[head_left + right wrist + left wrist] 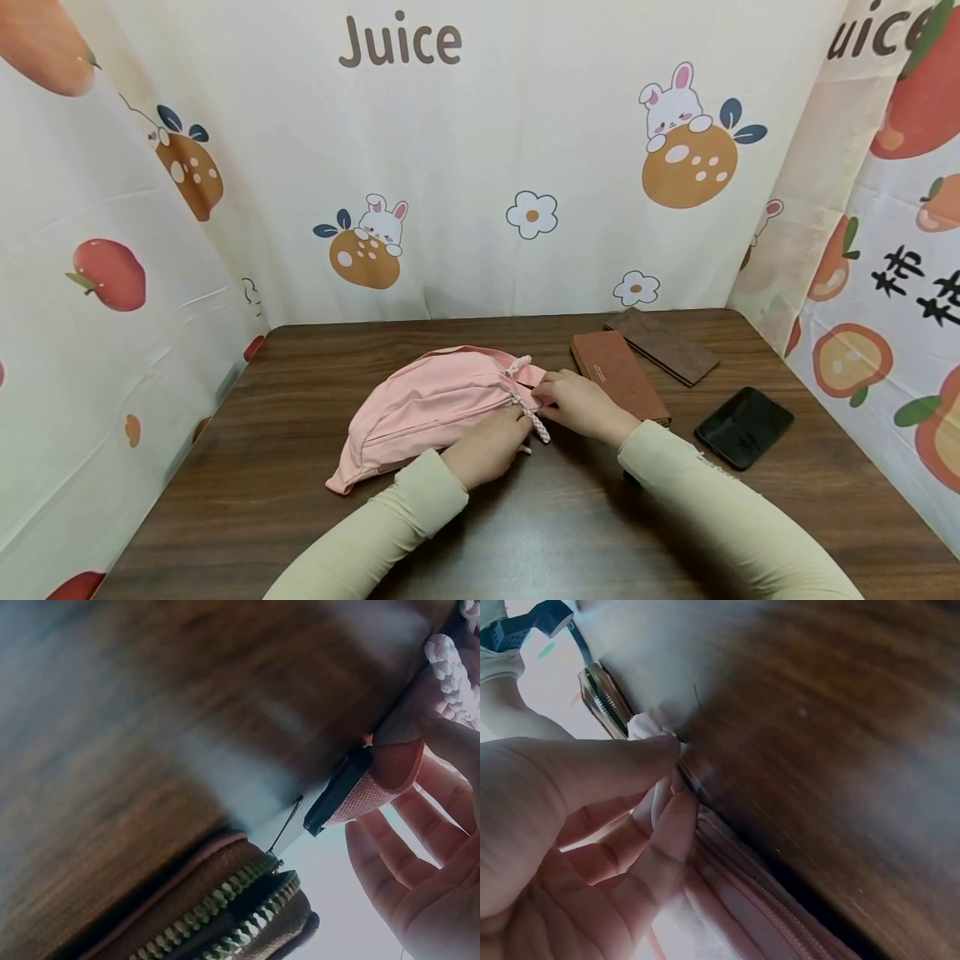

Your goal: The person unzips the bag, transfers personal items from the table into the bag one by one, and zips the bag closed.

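A pink waist bag (427,396) lies on the table, its right end between the two hands. My left hand (491,446) pinches the near side of that end with thumb and forefinger, beside the bag's zipper (769,904). What exactly sits between those fingertips is mostly hidden. My right hand (581,404) grips the bag's right tip. From its fingers a pink strap (379,780) sticks out in the right wrist view, with a dark piece (337,791) at its end. White braided cords (534,423) hang from the bag between the hands.
To the right lies a reddish-brown zipped wallet (618,375), close to my right hand. Behind it is a darker brown wallet (667,346). A black phone-like slab (745,427) rests farther right. Printed curtains (480,167) border the wooden table (247,467) at the back and sides.
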A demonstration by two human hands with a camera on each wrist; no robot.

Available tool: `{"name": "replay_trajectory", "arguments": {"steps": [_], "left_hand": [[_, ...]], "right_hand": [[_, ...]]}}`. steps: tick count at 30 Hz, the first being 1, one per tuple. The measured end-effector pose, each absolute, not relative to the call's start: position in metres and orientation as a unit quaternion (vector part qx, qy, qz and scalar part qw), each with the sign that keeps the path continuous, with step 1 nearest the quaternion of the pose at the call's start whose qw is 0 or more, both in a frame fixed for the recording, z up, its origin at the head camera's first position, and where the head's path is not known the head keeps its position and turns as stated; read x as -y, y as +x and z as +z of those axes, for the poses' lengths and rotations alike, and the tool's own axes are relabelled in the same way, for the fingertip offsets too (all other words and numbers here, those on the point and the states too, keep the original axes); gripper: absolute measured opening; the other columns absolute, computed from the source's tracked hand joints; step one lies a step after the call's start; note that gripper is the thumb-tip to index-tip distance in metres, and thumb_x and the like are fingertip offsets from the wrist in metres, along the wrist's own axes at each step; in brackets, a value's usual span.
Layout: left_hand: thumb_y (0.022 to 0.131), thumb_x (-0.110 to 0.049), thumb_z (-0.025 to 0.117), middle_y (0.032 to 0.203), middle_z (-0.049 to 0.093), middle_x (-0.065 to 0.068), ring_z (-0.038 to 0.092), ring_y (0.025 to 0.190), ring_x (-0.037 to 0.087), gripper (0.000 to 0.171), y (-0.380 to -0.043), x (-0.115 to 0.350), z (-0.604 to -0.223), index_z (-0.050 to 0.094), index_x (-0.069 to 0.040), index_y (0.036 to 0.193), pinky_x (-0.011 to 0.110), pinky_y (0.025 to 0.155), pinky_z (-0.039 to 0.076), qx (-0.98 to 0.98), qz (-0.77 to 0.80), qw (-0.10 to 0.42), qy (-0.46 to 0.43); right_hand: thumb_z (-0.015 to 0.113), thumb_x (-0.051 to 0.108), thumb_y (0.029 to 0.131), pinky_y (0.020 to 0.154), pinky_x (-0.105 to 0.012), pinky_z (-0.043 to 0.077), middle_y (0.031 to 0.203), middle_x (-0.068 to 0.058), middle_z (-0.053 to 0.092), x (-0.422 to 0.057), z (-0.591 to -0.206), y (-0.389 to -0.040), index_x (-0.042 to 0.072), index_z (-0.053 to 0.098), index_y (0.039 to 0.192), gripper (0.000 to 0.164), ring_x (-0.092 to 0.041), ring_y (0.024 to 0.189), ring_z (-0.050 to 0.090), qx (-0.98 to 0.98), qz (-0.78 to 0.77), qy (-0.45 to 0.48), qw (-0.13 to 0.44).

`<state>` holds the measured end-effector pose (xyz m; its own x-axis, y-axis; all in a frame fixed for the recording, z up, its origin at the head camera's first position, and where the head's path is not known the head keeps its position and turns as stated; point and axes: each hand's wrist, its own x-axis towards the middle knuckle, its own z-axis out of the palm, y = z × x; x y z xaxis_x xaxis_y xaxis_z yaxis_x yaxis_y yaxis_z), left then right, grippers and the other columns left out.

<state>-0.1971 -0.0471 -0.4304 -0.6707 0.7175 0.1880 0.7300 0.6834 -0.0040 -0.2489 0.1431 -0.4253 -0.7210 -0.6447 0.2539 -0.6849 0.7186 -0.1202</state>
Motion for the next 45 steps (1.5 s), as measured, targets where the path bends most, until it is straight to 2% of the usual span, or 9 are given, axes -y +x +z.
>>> {"name": "replay_trajectory", "arguments": {"steps": [6,9,15,22,28,35,45], "left_hand": [[0.085,-0.006,0.068,0.101,0.061,0.003,0.062,0.092,0.015,0.008,-0.199,0.048,-0.430,0.067,-0.011,0.091,0.029,0.083,0.050,0.907,-0.052,0.093,-0.407],[0.086,-0.007,0.069,0.101,0.060,0.004,0.061,0.091,0.014,0.004,-0.199,0.049,-0.429,0.068,-0.011,0.085,0.028,0.082,0.050,0.906,-0.051,0.097,-0.409],[0.086,-0.016,0.073,0.100,0.060,0.002,0.062,0.091,0.014,0.004,-0.198,0.052,-0.426,0.070,-0.013,0.085,0.028,0.081,0.051,0.905,-0.056,0.109,-0.407],[0.083,-0.012,0.074,0.094,0.059,0.000,0.060,0.083,0.012,0.008,-0.195,0.057,-0.419,0.067,-0.015,0.084,0.025,0.074,0.049,0.898,-0.107,0.142,-0.402],[0.081,-0.013,0.075,0.095,0.062,0.001,0.062,0.092,0.018,0.011,-0.195,0.063,-0.412,0.066,-0.014,0.088,0.033,0.083,0.051,0.897,-0.108,0.170,-0.393],[0.082,-0.013,0.073,0.079,0.060,0.000,0.059,0.078,0.016,0.009,-0.194,0.070,-0.408,0.064,-0.012,0.081,0.032,0.072,0.050,0.904,-0.129,0.177,-0.367],[0.080,-0.006,0.067,0.076,0.056,-0.001,0.052,0.069,0.012,0.007,-0.195,0.084,-0.411,0.062,-0.010,0.081,0.028,0.064,0.047,0.907,-0.169,0.167,-0.347]], "right_hand": [[0.077,0.015,0.082,0.066,-0.028,0.045,0.085,0.005,0.060,-0.142,-0.426,-0.249,0.015,0.070,0.090,0.010,-0.013,0.078,0.052,0.926,0.097,0.352,0.092],[0.077,0.016,0.082,0.065,-0.026,0.043,0.083,0.006,0.059,-0.142,-0.426,-0.249,0.016,0.070,0.090,0.010,-0.012,0.076,0.050,0.929,0.094,0.348,0.088],[0.078,0.018,0.081,0.067,-0.029,0.045,0.088,0.004,0.062,-0.142,-0.425,-0.249,0.015,0.071,0.093,0.015,-0.014,0.080,0.053,0.931,0.094,0.343,0.085],[0.078,0.021,0.081,0.070,-0.031,0.049,0.091,0.003,0.066,-0.142,-0.427,-0.249,0.015,0.072,0.095,0.016,-0.015,0.083,0.056,0.928,0.093,0.347,0.096],[0.077,0.019,0.082,0.071,-0.032,0.050,0.088,0.004,0.066,-0.142,-0.427,-0.249,0.015,0.073,0.092,0.011,-0.015,0.082,0.058,0.925,0.094,0.353,0.107],[0.077,0.020,0.083,0.074,-0.033,0.052,0.088,0.005,0.068,-0.141,-0.426,-0.249,0.017,0.075,0.090,0.008,-0.016,0.085,0.061,0.923,0.090,0.356,0.111],[0.074,0.022,0.086,0.071,-0.032,0.052,0.084,0.006,0.067,-0.141,-0.427,-0.250,0.016,0.076,0.088,0.006,-0.015,0.081,0.062,0.921,0.092,0.358,0.120]]}}
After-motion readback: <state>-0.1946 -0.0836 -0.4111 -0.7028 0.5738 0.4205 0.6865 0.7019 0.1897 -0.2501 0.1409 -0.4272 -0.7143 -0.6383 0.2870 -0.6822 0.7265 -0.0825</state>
